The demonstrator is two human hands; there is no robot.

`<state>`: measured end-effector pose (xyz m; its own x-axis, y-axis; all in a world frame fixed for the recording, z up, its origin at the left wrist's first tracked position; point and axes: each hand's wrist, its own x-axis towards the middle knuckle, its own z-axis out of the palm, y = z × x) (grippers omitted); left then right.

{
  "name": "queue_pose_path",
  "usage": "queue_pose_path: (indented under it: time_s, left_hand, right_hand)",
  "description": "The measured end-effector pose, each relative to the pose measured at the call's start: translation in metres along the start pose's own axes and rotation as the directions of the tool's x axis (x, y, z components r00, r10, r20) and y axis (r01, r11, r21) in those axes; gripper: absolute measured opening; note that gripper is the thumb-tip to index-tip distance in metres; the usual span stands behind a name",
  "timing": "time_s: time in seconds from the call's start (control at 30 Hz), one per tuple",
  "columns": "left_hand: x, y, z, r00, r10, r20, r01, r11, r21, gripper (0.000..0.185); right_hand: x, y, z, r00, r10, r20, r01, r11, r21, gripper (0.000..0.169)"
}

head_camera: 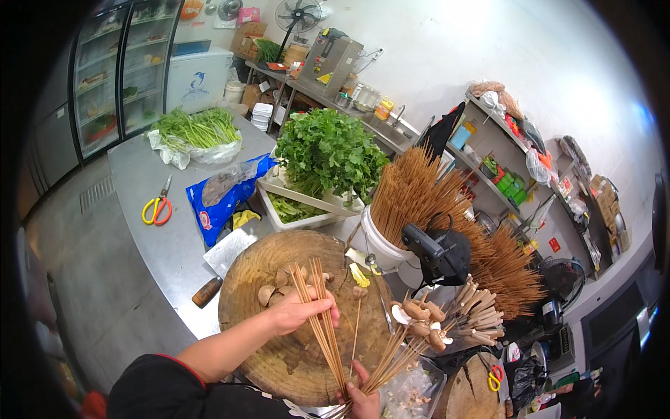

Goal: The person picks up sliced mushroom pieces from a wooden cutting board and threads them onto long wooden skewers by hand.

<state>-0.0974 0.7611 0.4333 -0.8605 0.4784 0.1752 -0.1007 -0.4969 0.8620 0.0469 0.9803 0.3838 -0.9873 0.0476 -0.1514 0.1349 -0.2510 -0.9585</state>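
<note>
Over a round wooden chopping block (251,340), my left hand (306,310) grips the upper part of a bundle of bamboo skewers (320,332). My right hand (361,395), near the block's lower edge, holds the lower ends of skewers. Brown mushroom pieces (417,310) are threaded on the tips of skewers fanning out to the right. A single skewer stands apart, with one mushroom piece (360,292) at its tip. Loose mushrooms (267,294) lie on the block beyond my left hand, partly hidden by it. Near them is a yellow-green leaf scrap (359,276).
A cleaver (230,254) lies left of the block, beside a blue plastic bag (209,209). Scissors (158,205) rest further left. Behind stand a white tray (293,224) of greens and a white bucket (379,249) of skewers. A plastic-lined container (413,390) is at lower right.
</note>
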Motion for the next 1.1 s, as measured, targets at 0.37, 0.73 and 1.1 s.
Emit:
queue_pose_path:
  time_s: [0.37, 0.73, 1.1]
  left_hand:
    - [0.002, -0.009, -0.007, 0.971, -0.237, -0.038, 0.210, 0.915, -0.345, 0.018]
    - [0.010, -0.003, 0.003, 0.975, -0.221, 0.004, 0.214, 0.943, -0.255, 0.017]
    - [0.016, -0.005, 0.009, 0.973, -0.223, -0.060, 0.211, 0.965, -0.155, 0.020]
  right_hand:
    - [-0.003, 0.004, 0.010, 0.994, 0.088, -0.070, -0.097, 0.984, -0.149, 0.047]
    - [0.006, 0.006, 0.009, 0.994, 0.086, -0.071, -0.089, 0.995, -0.044, 0.020]
    - [0.006, -0.002, 0.018, 0.991, 0.116, -0.061, -0.123, 0.986, -0.113, 0.008]
